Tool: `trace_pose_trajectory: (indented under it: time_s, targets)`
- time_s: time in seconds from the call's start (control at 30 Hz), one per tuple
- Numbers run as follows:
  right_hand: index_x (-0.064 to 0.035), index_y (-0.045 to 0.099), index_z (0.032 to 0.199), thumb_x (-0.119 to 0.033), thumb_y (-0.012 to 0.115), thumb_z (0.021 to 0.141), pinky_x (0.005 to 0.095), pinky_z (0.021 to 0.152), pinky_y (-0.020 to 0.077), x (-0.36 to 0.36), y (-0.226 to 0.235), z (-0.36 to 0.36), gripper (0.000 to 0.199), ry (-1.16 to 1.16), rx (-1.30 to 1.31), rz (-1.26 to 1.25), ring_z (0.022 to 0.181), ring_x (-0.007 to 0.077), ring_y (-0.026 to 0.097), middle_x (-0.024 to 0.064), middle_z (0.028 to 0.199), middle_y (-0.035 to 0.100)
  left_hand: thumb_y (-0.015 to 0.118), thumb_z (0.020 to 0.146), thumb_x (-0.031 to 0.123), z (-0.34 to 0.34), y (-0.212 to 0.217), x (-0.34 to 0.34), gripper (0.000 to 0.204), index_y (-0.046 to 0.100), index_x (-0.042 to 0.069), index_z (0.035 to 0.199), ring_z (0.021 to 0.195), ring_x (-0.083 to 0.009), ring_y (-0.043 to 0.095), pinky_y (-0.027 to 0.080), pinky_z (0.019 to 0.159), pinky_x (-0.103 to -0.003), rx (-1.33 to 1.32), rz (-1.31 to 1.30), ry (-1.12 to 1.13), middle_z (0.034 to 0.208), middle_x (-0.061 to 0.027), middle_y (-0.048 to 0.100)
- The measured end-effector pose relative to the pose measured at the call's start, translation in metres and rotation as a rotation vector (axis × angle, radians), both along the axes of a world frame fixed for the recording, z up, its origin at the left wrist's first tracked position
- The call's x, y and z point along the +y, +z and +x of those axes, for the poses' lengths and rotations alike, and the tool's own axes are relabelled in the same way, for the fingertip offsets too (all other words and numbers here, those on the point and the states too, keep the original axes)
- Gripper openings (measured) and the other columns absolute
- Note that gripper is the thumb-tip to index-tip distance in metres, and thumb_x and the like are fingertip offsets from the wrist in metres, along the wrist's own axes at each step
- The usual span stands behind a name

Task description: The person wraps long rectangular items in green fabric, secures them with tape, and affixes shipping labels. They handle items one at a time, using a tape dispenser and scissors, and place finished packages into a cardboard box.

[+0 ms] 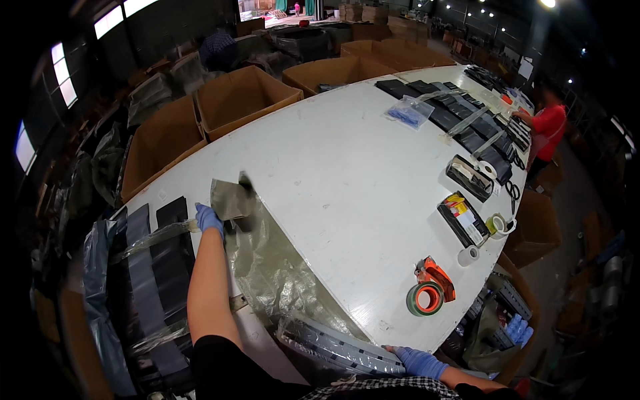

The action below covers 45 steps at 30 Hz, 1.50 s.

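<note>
A long olive-green plastic sheet [277, 260] lies along the table's near left part, its far end folded over in a crumpled flap. My left hand [209, 219], in a blue glove, is closed at the edge of that flap. My right hand [420, 362], also gloved in blue, is at the sheet's near corner by the table edge, its fingertips pinched there. Between my body and the sheet is a clear-wrapped grey bundle [340, 343] with dark marks. Left of my left arm, dark and grey folded plastic packs [150, 267] lie side by side under clear tape strips.
Orange tape dispenser [433, 287], small white roll [468, 255] and two black trays [463, 219] are on the white table [333, 180]. Dark packs [460, 117] lie at the far right, near a person in red [550, 123]. Open cardboard boxes [243, 100] line the far edge.
</note>
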State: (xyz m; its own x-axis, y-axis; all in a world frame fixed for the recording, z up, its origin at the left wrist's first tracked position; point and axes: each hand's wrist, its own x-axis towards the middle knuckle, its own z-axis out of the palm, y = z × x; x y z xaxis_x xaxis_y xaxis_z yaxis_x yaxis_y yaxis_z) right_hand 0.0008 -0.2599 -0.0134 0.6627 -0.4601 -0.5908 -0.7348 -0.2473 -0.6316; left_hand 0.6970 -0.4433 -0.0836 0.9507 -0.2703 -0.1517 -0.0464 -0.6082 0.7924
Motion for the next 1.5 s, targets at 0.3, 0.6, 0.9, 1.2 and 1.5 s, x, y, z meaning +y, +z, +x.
trace_pose_trajectory:
  time_s: [0.3, 0.6, 0.9, 1.2, 1.5]
  targets:
    - [-0.0077, 0.033, 0.145, -0.036, 0.085, 0.063, 0.0384, 0.103, 0.0415, -0.005, 0.003, -0.003, 0.101, 0.105, -0.116, 0.005, 0.120, 0.0347, 0.054, 0.0228, 0.131, 0.054, 0.064, 0.078, 0.007, -0.307, 0.047, 0.253, 0.042, 0.053, 0.000, 0.118, 0.099, -0.0360, 0.054, 0.044, 0.089, -0.043, -0.720, -0.179, -0.568, 0.105, -0.0187, 0.057]
    - [-0.0025, 0.030, 0.145, -0.013, 0.093, 0.050, 0.0313, 0.100, 0.0430, 0.002, 0.028, -0.100, 0.114, -0.156, -0.407, 0.504, 0.116, 0.0191, 0.053, 0.0115, 0.126, 0.056, 0.067, 0.081, 0.046, -0.486, 0.040, 0.363, 0.067, 0.052, 0.005, 0.132, 0.117, -0.0385, 0.049, 0.035, 0.103, -0.051, -0.641, 0.043, -1.159, 0.126, -0.0232, 0.052]
    - [-0.0035, 0.030, 0.147, -0.023, 0.087, 0.048, 0.0370, 0.110, 0.0320, 0.068, 0.030, -0.237, 0.116, -0.392, -0.635, 0.789, 0.130, 0.0214, 0.043, 0.0084, 0.140, 0.046, 0.064, 0.073, 0.066, -0.537, 0.057, 0.331, 0.098, 0.038, 0.003, 0.144, 0.135, -0.0413, 0.033, 0.024, 0.114, -0.048, -0.499, 0.465, -1.194, 0.145, -0.0242, 0.036]
    - [-0.0017, 0.028, 0.148, -0.022, 0.084, 0.048, 0.0372, 0.112, 0.0297, 0.102, 0.031, -0.307, 0.117, -0.548, -0.631, 0.911, 0.131, 0.0216, 0.042, 0.0095, 0.141, 0.046, 0.077, 0.074, 0.026, -0.626, 0.022, 0.413, 0.063, 0.053, 0.001, 0.126, 0.117, -0.0405, 0.051, 0.045, 0.097, -0.045, -0.700, 0.128, -1.194, 0.130, -0.0200, 0.052]
    - [-0.0034, 0.030, 0.148, -0.021, 0.085, 0.048, 0.0385, 0.113, 0.0283, 0.119, 0.029, -0.325, 0.115, -0.494, -0.614, 0.971, 0.132, 0.0236, 0.042, 0.0102, 0.141, 0.046, 0.070, 0.080, 0.015, -0.599, 0.003, 0.383, 0.013, 0.069, 0.009, 0.091, 0.082, -0.0325, 0.063, 0.051, 0.070, -0.040, -0.710, 0.061, -0.787, 0.087, -0.0120, 0.066]
